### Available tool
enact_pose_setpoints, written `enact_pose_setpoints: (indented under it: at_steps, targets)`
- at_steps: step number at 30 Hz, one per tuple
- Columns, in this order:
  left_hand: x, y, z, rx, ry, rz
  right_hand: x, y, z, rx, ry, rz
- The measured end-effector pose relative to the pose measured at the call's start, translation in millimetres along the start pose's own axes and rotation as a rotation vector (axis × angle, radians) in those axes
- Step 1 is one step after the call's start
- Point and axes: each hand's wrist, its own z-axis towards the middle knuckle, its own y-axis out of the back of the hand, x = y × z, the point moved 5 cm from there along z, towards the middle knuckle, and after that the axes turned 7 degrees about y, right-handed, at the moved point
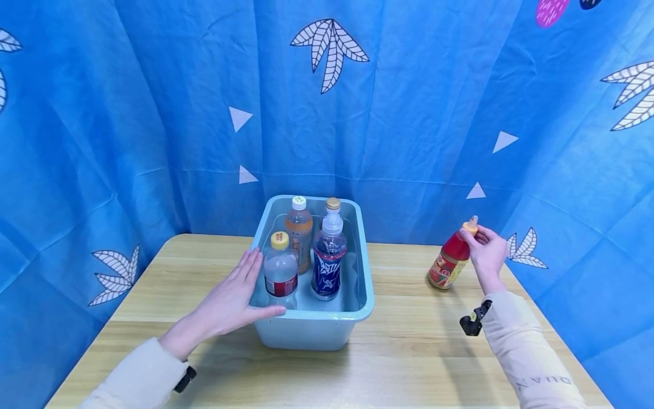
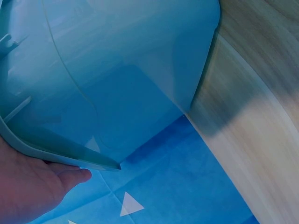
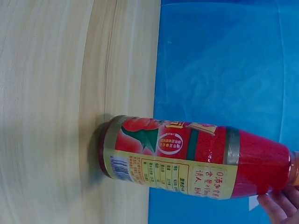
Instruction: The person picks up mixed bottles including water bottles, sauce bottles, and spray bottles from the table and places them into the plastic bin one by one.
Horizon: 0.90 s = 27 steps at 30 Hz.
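A red ketchup bottle [image 1: 449, 258] with a yellow cap leans to one side at the right of the table. The fingers and thumb of my right hand [image 1: 487, 250] pinch it at the neck, just below the cap. In the right wrist view the ketchup bottle [image 3: 173, 158] shows its tomato label, its base close to the wood. My left hand [image 1: 237, 289] rests on the near left corner of a light blue plastic bin [image 1: 365, 272]. Its fingers lie straight along the left rim and the thumb along the front rim. The left wrist view shows the bin's outer wall [image 2: 117, 60].
Inside the bin stand a yellow-capped bottle [image 1: 281, 267], a white-capped bottle of amber drink [image 1: 298, 227], a dark blue-labelled bottle [image 1: 328, 258] and a brown-capped bottle [image 1: 333, 204] behind. A blue patterned curtain [image 1: 409, 113] hangs behind the wooden table [image 1: 398, 352].
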Motion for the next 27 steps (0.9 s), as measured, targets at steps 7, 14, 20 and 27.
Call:
enact_pose_setpoints:
  at_steps: [7,14,20,27]
  targets:
    - [0.0,-0.6,0.7,-0.002,-0.002,0.003,17,3.8,-8,0.053,-0.002,-0.012]
    - [0.3,-2.0,0.9,-0.005,0.000,0.002,121,18.5,-64,0.135,-0.018,-0.190]
    - [0.9,-2.2,1.2,-0.010,-0.003,-0.002,129,19.3,-70,0.165,0.014,-0.199]
    - [1.2,-2.4,1.1,-0.011,-0.006,-0.002,144,18.3,-80,0.215,0.057,-0.182]
